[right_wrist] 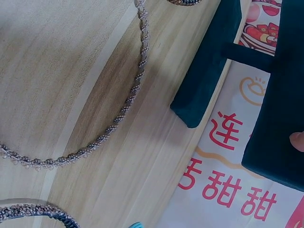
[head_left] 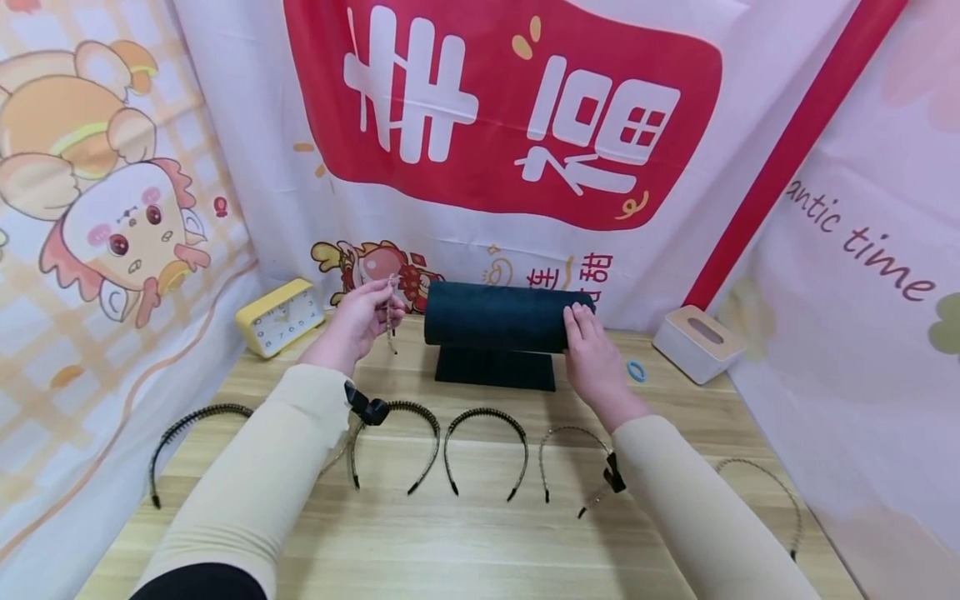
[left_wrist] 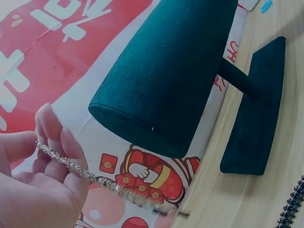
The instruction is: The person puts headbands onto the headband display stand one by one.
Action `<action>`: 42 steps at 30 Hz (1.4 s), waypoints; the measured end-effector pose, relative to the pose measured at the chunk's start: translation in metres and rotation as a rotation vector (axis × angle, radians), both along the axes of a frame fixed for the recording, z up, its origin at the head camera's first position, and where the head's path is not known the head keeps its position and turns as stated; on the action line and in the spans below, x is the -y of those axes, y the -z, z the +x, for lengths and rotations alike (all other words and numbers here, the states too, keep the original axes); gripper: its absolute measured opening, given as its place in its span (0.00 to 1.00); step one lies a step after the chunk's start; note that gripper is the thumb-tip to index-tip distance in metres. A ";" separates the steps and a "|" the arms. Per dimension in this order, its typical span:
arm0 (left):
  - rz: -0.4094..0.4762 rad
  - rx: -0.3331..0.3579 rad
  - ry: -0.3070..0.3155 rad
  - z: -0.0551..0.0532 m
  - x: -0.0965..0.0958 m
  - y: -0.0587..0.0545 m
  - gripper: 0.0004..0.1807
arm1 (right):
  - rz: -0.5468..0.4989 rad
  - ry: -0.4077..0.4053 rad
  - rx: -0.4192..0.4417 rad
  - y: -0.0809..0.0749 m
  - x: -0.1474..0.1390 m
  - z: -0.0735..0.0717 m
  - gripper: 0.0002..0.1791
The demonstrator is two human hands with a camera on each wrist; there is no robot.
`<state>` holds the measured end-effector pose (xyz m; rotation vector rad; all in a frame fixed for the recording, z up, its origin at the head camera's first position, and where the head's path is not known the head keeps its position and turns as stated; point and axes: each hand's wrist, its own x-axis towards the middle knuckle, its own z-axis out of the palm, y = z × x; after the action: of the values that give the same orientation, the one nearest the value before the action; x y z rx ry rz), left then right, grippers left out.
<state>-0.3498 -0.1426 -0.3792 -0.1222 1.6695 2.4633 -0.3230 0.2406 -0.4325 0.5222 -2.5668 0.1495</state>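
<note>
My left hand (head_left: 365, 317) pinches a thin beaded headband (left_wrist: 118, 187), which hangs just left of a dark green velvet display roll (head_left: 502, 317). In the left wrist view the band slants down from between thumb and fingers, past the roll's round end. The roll lies level on a short post above a flat base (head_left: 495, 369). My right hand (head_left: 596, 354) rests on the roll's right end with its fingers laid along the surface. Only one fingertip (right_wrist: 297, 141) of it shows in the right wrist view.
Several headbands (head_left: 486, 412) lie in a row across the wooden table, some partly behind my forearms. A yellow clock (head_left: 279, 318) stands back left. At the back right are a tissue box (head_left: 697, 346) and a small blue ring (head_left: 636, 371). Printed cloth hangs close behind the roll.
</note>
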 end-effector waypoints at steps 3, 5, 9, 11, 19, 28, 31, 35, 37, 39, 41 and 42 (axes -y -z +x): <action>0.024 -0.019 0.051 -0.002 -0.002 0.001 0.25 | 0.000 0.000 0.012 0.000 0.000 0.001 0.38; 0.026 -0.036 0.078 -0.004 -0.004 0.001 0.26 | -0.003 0.003 0.020 0.000 0.000 0.001 0.38; 0.030 -0.080 0.115 -0.007 -0.010 0.002 0.27 | -0.005 0.010 0.026 -0.001 -0.001 0.003 0.38; 0.033 -0.096 0.131 -0.007 -0.013 0.002 0.27 | -0.004 0.012 0.024 -0.001 -0.001 0.004 0.38; -0.025 -0.109 0.175 -0.011 -0.025 -0.001 0.27 | -0.008 0.000 0.002 -0.001 -0.001 0.003 0.38; -0.065 -0.097 0.221 -0.017 -0.039 -0.005 0.26 | -0.013 -0.003 -0.014 -0.001 -0.001 0.002 0.38; -0.072 -0.095 0.222 -0.019 -0.045 -0.005 0.26 | -0.010 -0.001 -0.026 -0.001 0.000 0.001 0.37; -0.120 -0.100 0.152 -0.021 -0.057 -0.005 0.26 | -0.005 0.004 -0.027 -0.001 -0.001 0.000 0.37; -0.195 -0.126 0.088 -0.020 -0.064 -0.005 0.25 | -0.001 0.008 -0.015 -0.001 -0.001 0.000 0.38; -0.349 -0.190 0.029 -0.018 -0.070 -0.005 0.24 | 0.002 0.014 -0.003 -0.001 0.000 0.000 0.38; -0.540 -0.264 -0.008 -0.017 -0.074 -0.006 0.24 | 0.002 0.018 0.004 -0.001 0.000 0.001 0.38; -0.635 -0.299 -0.017 -0.017 -0.075 -0.006 0.25 | 0.002 0.019 0.005 -0.001 0.000 0.001 0.38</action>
<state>-0.3669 -0.0676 -0.3730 0.1673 2.5305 1.9370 -0.3223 0.2406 -0.4311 0.4991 -2.5756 0.1418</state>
